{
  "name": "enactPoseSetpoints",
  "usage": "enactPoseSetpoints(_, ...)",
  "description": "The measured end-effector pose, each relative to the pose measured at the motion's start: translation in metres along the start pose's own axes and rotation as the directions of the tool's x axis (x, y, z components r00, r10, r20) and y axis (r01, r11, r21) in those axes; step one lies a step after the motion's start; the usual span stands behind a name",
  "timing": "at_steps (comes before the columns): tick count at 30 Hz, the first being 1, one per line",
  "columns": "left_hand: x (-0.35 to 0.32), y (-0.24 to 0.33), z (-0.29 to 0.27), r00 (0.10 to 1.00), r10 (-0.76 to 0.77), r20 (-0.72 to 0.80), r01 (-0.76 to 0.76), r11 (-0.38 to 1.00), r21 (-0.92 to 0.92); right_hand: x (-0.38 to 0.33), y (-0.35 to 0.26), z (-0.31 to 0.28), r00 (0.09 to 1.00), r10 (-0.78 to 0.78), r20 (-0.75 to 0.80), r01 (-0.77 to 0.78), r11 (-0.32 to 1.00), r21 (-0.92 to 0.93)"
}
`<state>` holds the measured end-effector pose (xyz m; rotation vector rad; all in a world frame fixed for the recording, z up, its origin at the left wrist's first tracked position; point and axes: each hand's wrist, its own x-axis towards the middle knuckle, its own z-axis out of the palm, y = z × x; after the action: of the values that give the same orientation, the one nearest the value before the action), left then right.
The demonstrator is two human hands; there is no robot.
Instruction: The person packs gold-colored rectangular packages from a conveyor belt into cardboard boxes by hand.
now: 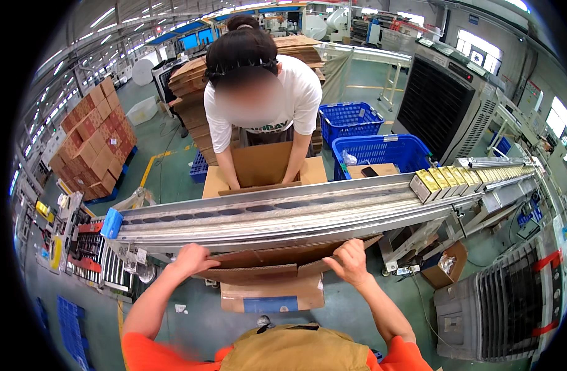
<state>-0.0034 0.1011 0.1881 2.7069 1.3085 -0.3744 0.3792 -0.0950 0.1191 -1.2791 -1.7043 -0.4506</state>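
Observation:
An open brown cardboard box (253, 274) stands right in front of me, against the near side of the conveyor (258, 217). My left hand (194, 260) is closed on the box's left edge, fingers bent over the cardboard. At the opposite end my right hand (350, 262) grips the right flap, thumb on the near face. Beneath sits a cardboard carton (234, 298) with a blue strip on its side. Across the conveyor, a co-worker in a white shirt (302, 83) has both hands down in another open cardboard box (263, 164); their fingers are hidden.
A row of small yellow-and-white packs (427, 185) stands on the conveyor's right part. Blue crates (385, 148) are behind it. A blue block (112, 223) caps the conveyor's left end. Air coolers (500, 309) stand at right; stacked cartons (94, 142) stand far left.

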Motion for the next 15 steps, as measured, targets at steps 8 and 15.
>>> enactPoseSetpoints(8,-0.062,0.022,-0.028,0.999,-0.029,-0.021,0.034,0.957,0.287,0.042,-0.042,0.009,0.942,-0.299,0.152,0.193,0.854,0.484)
enactPoseSetpoints(15,-0.023,0.083,0.115,0.875,0.041,0.482,-0.109,0.988,0.113,-0.058,-0.087,0.148,0.51,-0.609,0.607,0.261,0.783,0.565)
